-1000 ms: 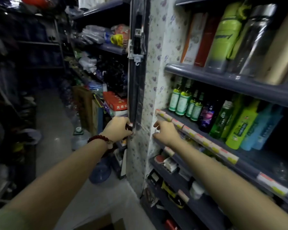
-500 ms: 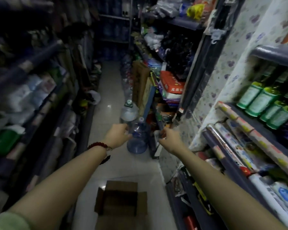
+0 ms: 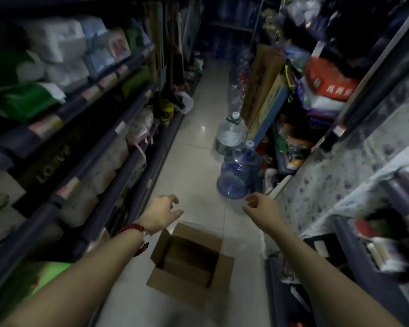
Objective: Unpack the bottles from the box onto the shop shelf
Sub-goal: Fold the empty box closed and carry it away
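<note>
An open cardboard box stands on the tiled aisle floor below my hands; its inside is dark and I see no bottles in it. My left hand, with a red bead bracelet at the wrist, hovers above the box's far left corner, fingers loosely spread and holding nothing. My right hand hangs above the floor just right of the box, fingers loosely curled and apart, also holding nothing. The shop shelf runs along the right edge, blurred.
Two large water jugs stand on the floor beyond the box, by the right-hand shelving. Stocked shelves line the left side of the narrow aisle. Cardboard sheets lean against the right racks further back.
The view has swung left and down, away from the bottle shelf to the floor. Both hands came off the shelf edge and lowered over the box, which now shows fully.
</note>
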